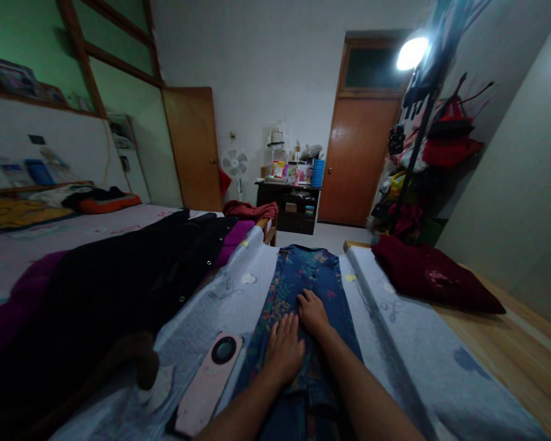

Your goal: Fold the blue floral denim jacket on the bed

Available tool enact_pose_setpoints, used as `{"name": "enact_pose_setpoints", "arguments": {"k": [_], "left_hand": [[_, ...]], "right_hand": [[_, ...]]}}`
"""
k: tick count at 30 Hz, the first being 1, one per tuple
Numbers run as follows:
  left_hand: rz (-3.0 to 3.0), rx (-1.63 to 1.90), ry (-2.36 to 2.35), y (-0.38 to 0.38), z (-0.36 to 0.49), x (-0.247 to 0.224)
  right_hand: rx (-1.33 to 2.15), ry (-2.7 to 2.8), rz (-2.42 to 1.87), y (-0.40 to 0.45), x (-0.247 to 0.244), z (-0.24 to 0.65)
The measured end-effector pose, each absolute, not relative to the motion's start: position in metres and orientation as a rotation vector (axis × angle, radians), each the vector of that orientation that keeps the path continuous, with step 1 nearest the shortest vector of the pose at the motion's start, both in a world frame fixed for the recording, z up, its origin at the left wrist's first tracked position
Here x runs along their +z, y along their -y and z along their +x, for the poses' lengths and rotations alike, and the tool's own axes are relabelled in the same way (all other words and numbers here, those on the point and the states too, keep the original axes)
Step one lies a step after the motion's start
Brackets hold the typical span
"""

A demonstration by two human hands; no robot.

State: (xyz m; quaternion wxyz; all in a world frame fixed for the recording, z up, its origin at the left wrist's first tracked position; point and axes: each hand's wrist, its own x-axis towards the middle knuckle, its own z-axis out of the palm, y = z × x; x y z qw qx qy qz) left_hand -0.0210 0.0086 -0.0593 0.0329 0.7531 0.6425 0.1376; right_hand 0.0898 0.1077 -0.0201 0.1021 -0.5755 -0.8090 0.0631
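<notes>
A dark blue garment with a floral pattern (321,275) lies spread lengthwise over a pale patterned sheet (229,294). My left hand (284,349) rests palm down on its left half, fingers extended. Slightly farther forward and to the right, my right hand (312,311) also lies on the cloth, its fingers a little bent and apart. Neither hand grips anything. To the left of my left forearm is a pink phone (206,389) with a round black camera ring, lying back side up.
A black coat (119,275) with purple cloth covers the left side. A dark red folded item (436,275) sits at the right, beside a wooden surface (509,337). Farther off stand a cluttered dark cabinet (282,211), a fan (235,164) and a lamp (412,53).
</notes>
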Motion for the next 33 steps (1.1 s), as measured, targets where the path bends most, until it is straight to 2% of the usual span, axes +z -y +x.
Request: {"name": "enact_pose_setpoints", "arguments": {"k": [9, 18, 33], "left_hand": [[2.330, 0.475, -1.957, -0.009, -0.022, -0.059], [2.346, 0.507, -1.966, -0.008, -0.023, -0.059], [2.305, 0.520, -1.976, -0.005, -0.022, -0.049]], "right_hand": [[0.453, 2.519, -1.701, -0.053, -0.028, 0.132], [0.449, 2.457, -1.829, 0.029, -0.026, 0.140], [0.379, 2.402, -1.821, 0.042, -0.023, 0.138]]}}
